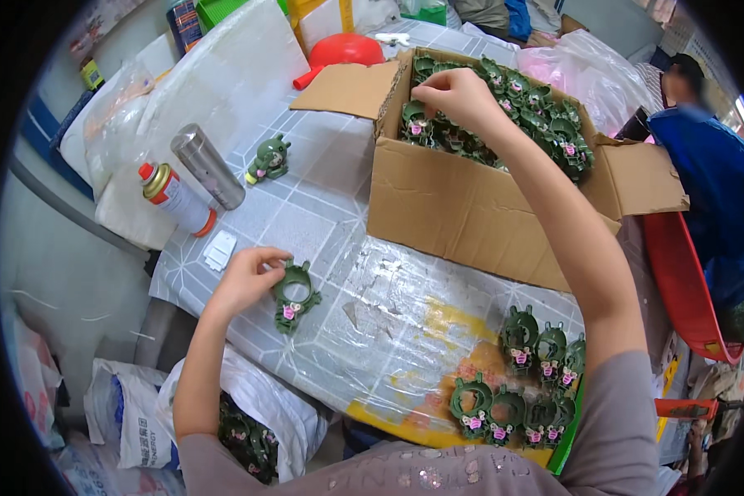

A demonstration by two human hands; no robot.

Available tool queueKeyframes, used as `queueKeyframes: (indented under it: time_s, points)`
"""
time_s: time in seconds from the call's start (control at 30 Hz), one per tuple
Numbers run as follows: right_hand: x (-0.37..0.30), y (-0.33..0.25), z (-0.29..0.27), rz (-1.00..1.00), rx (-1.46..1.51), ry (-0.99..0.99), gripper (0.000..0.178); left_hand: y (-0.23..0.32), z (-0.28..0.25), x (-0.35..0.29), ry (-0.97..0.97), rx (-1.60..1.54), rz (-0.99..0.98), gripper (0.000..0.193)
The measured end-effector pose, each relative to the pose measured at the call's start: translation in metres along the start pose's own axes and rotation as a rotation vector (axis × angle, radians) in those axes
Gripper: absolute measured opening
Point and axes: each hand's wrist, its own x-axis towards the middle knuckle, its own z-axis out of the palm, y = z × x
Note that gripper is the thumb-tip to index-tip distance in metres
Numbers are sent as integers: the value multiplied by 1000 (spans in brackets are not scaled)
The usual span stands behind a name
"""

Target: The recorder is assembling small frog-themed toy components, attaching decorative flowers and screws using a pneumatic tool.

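Note:
My left hand [250, 281] pinches the edge of a green plastic figurine part [286, 321] with a round opening, small ears and a pink bow-like detail, just over the table. My right hand [465, 101] reaches into an open cardboard box [463, 207] at the far right. Its thumb and fingers close on a similar green figurine part [413, 112] at the box's left inner corner, partly covered by the fingers. Many more such parts [546, 124] fill the box. Several others stand in a group [504, 407] on the table's near right.
A complete-looking green figurine [270, 157] sits by a steel flask [209, 167] and a spray can [176, 198]. White foam board [223, 83] and a red bowl [347, 51] lie behind. An open white sack [281, 397] holds more green parts. At right is another person [707, 157] in blue.

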Motion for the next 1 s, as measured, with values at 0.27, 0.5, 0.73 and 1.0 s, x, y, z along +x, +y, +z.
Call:
queueKeyframes:
  time_s: [0.27, 0.5, 0.73, 1.0]
  points:
    - [49, 32, 43, 339, -593, -65, 36, -11, -4, -11, 27, -37, -49, 41]
    - [58, 44, 45, 354, -653, -5, 28, -19, -28, -21, 173, -36, 3, 40]
    - [63, 37, 24, 344, -471, 176, 35, -17, -35, -29, 246, -32, 18, 37]
    - [11, 12, -57, 118, -207, 126, 33, 13, -17, -47, 221, -16, 56, 33]
